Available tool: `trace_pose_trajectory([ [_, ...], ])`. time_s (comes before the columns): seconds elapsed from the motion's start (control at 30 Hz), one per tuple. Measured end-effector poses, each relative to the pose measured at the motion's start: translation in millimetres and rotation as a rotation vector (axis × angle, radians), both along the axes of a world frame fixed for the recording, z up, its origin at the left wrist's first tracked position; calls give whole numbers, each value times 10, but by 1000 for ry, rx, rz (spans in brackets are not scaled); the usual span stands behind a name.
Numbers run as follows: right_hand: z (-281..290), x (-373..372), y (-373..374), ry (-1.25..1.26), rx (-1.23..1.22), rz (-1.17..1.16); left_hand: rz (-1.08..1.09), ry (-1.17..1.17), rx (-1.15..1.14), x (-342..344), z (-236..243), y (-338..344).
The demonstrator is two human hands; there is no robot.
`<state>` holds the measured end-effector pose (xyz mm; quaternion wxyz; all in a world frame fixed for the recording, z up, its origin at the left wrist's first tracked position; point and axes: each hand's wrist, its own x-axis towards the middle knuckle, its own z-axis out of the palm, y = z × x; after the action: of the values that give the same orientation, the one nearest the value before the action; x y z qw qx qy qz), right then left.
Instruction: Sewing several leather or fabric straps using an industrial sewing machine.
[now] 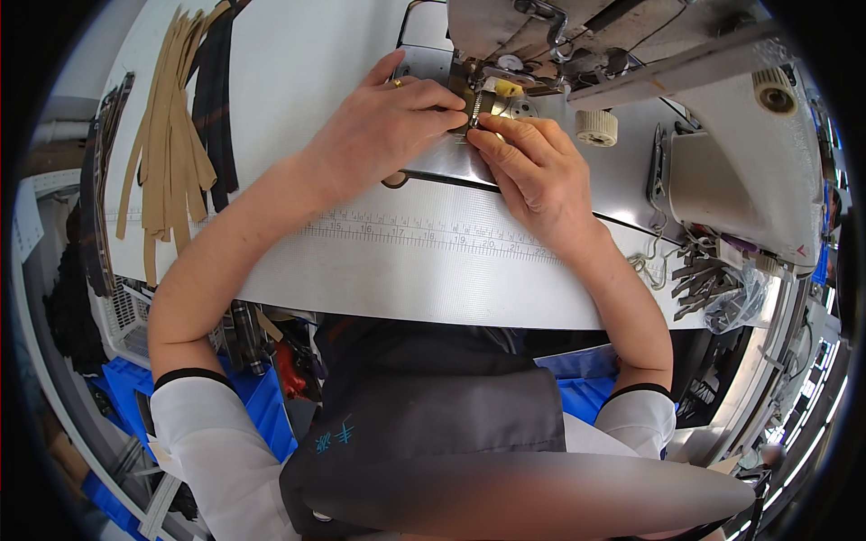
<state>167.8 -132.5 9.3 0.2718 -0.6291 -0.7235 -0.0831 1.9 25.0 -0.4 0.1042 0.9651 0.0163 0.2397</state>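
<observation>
My left hand (397, 122), fingers bent, presses at the left edge of a small dark olive piece (468, 101) with a narrow silver ribbed strip, possibly zipper teeth. My right hand (523, 167) pinches the lower end of the same piece, its fingertips close to the left hand's. The piece lies at the needle area of a sewing machine (695, 180), beside a yellow part (508, 89) and on the steel bed (442, 162). The hidden fingertips make their exact grip hard to see.
A white worktable (379, 270) with a printed ruler runs across the front. Tan strips (167, 135) and dark strips (212, 108) lie at left. Tools, short dark pieces (695, 279) and a plastic bag (740, 298) sit at right. Blue bins (262, 424) stand below.
</observation>
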Motion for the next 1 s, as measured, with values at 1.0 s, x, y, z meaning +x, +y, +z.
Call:
trace_pose_trajectory([
  [1.0,108,142,-127,989,-218,-255,-8,-92,-131,222,14,160],
])
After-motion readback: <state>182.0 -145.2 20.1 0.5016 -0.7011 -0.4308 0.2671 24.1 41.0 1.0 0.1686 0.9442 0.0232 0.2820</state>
